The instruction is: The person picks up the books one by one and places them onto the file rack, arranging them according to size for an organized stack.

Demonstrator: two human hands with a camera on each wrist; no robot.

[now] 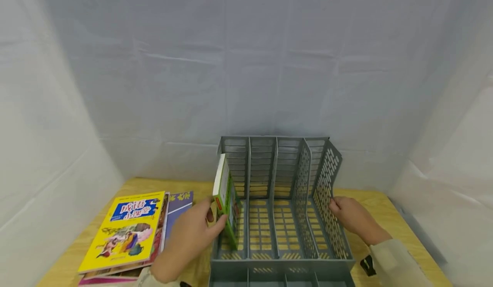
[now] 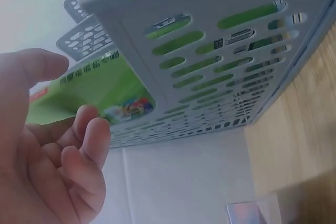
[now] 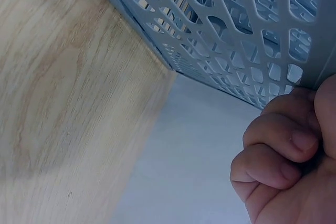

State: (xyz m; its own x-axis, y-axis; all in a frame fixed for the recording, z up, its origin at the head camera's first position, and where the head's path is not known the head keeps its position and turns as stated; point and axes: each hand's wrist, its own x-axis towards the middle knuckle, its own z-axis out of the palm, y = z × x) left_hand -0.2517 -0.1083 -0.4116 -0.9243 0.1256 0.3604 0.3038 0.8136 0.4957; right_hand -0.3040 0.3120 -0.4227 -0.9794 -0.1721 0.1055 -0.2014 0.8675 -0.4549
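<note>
At far left on the desk (image 1: 404, 235), a stack of books (image 1: 158, 242) topped by a yellow-covered Chinese idiom book (image 1: 121, 231), with a purple-covered book (image 1: 179, 207) partly exposed at the right side of the pile. Next along, pinching with the left hand (image 1: 190, 231): thumb to one side of the near edge of a green-covered book (image 1: 232, 207), bent fingers to the other, slightly apart. Upright in the leftmost compartment of a grey slotted plastic file organizer (image 1: 285, 262), just beside its left wall: that same book, with green glimpsed through the wall's slots in the left wrist view. Further right, three more compartments between upright dividers. At the right end, gripping with the right hand (image 1: 354, 218): fingers curled round the front edge of the perforated right side panel (image 1: 327, 188), thumb close to them. Around both wrists, pale sleeves (image 1: 398, 261).
</note>
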